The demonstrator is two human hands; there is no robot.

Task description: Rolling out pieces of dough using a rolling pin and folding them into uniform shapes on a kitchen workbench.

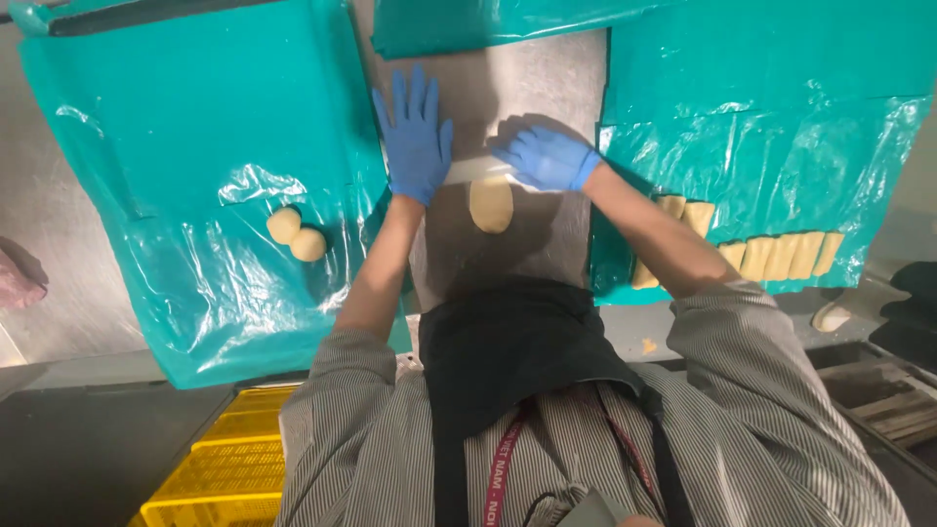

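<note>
Both my hands wear blue gloves and press on a thin white rolling pin [470, 170] lying across a steel worktop [532, 249]. My left hand [415, 137] lies flat with fingers spread on the pin's left end. My right hand [545, 158] rests palm down on its right part. An oval of flattened pale dough [491, 205] lies just under the pin on the near side. Two round dough balls [296, 235] sit on the teal plastic sheet [185, 156] to the left.
A second teal plastic sheet [781, 107] on the right carries a row of several rolled dough pieces [781, 256]. A yellow plastic crate [229, 464] stands below the table at lower left. Wooden slats [893, 400] show at lower right. I wear a striped shirt and black apron.
</note>
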